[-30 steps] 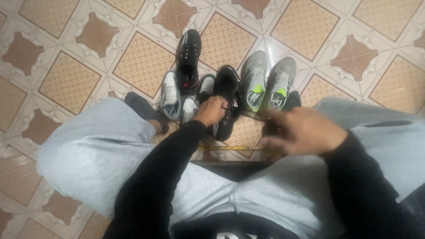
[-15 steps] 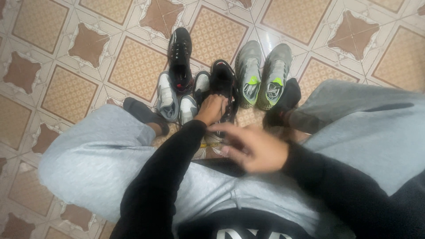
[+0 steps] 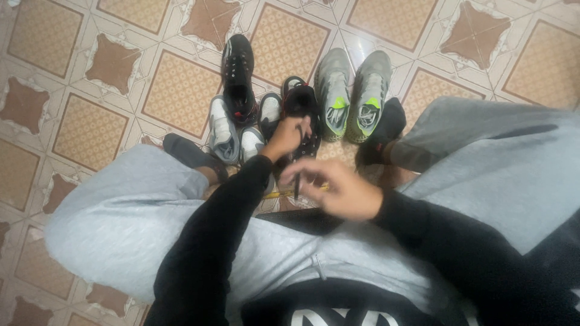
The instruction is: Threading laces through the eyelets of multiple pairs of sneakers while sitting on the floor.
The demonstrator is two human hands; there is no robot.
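Note:
I sit over a cluster of shoes on a tiled floor. My left hand (image 3: 287,136) grips the near end of a black sneaker (image 3: 302,101) that stands between a grey-white pair and a grey-green pair. My right hand (image 3: 341,192) hovers just below it, over my lap, with its fingertips pinched on a thin black lace (image 3: 296,184) that hangs down from them. The hand is slightly blurred. Both arms are in black sleeves.
A second black sneaker (image 3: 237,72) lies farther out. Grey-white sneakers (image 3: 221,128) sit to the left, and grey sneakers with green tongues (image 3: 351,90) to the right. My dark-socked feet (image 3: 188,151) flank the shoes. A yellow bar (image 3: 277,195) shows under my hands.
My right hand has come in from the right toward the black sneaker and now pinches a lace. My left hand has kept its hold on the sneaker.

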